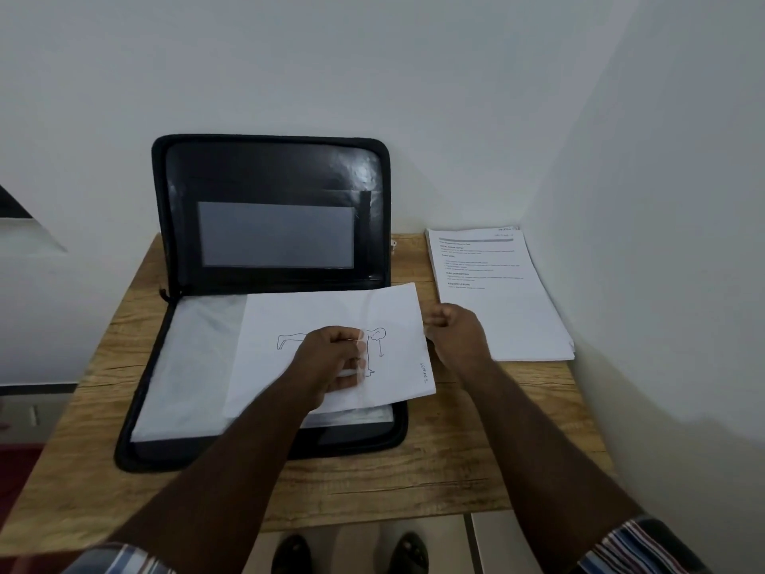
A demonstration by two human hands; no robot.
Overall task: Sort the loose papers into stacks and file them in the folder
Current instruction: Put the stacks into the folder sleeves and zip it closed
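Left hand grip blurred on sheet.

Left hand on drawn sheet

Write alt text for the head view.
A person's left hand pinches a sheet with a line drawing over an open black folder on a wooden table; the right hand hovers beside a stack of printed papers.

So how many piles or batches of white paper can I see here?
2. One stack of printed white sheets lies on the wooden table right of the open black zip folder. The sketch sheet lies on other papers in the folder; sheets beneath are hidden.
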